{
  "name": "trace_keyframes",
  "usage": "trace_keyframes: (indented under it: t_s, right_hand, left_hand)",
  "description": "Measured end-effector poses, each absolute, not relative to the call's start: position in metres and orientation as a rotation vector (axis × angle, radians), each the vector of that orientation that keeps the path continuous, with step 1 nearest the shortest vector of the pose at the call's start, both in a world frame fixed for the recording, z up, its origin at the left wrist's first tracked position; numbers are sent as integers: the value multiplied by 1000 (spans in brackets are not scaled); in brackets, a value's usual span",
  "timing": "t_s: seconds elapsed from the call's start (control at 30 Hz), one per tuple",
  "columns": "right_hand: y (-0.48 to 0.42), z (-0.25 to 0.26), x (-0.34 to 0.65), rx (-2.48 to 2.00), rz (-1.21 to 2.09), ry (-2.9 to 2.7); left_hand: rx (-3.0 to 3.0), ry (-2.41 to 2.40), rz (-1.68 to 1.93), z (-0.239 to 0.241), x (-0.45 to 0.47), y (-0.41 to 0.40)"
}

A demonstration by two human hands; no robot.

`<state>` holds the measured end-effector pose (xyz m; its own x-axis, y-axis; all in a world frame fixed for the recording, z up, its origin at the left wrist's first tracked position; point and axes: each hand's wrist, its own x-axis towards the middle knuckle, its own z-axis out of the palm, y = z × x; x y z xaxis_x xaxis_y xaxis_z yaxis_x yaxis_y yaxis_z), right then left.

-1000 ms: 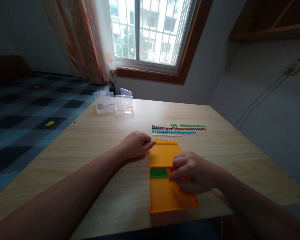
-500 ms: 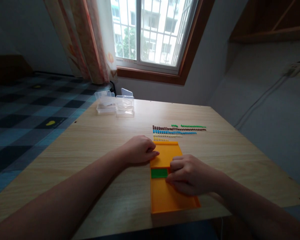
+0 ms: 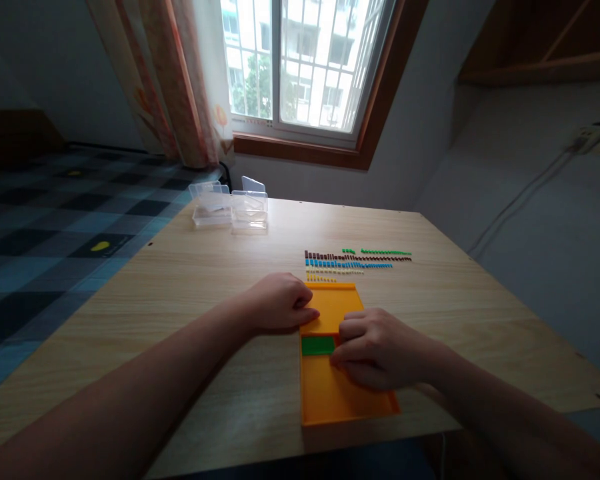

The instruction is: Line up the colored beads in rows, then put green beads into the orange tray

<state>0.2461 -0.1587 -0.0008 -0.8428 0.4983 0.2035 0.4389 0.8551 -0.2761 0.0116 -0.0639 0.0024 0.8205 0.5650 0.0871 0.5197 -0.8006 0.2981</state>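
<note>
An orange tray point(image 3: 330, 393) lies near the table's front edge with a green plate point(image 3: 317, 345) inside it at the left. My left hand point(image 3: 279, 303) rests curled at the tray's left rim, fingertips touching the tray. My right hand point(image 3: 375, 348) lies over the tray's middle, fingers bent and pressed down just right of the green plate; what is under them is hidden. Beyond the tray lie rows of small bricks point(image 3: 355, 261): green, brown, blue, pale and yellow.
Clear plastic boxes point(image 3: 230, 208) stand at the table's far left. The wooden table point(image 3: 190, 280) ends close below the tray. A bed with a checked cover point(image 3: 55, 227) is on the left, a wall on the right.
My left hand slid a little right onto the tray's rim. My right hand shifted slightly left toward the green plate. The tray stayed in place.
</note>
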Motion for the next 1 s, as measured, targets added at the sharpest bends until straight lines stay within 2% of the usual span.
trace_keyframes:
  t_s: [0.23,0.5,0.67,1.0]
  right_hand:
    - [-156,0,248,-694,333,-2532]
    - [-144,0,258,-782,115,-2097]
    - [-121,12,284,-1020,-64,-1884]
    - [-20,34,319,-1679,92,-2042]
  left_hand:
    - [2748,840,243,2,12,-64]
    - [2743,862,192,6,11,-66]
    - [2743,849,219,4,10,-63]
    - [2732,904,211,1,10,-62]
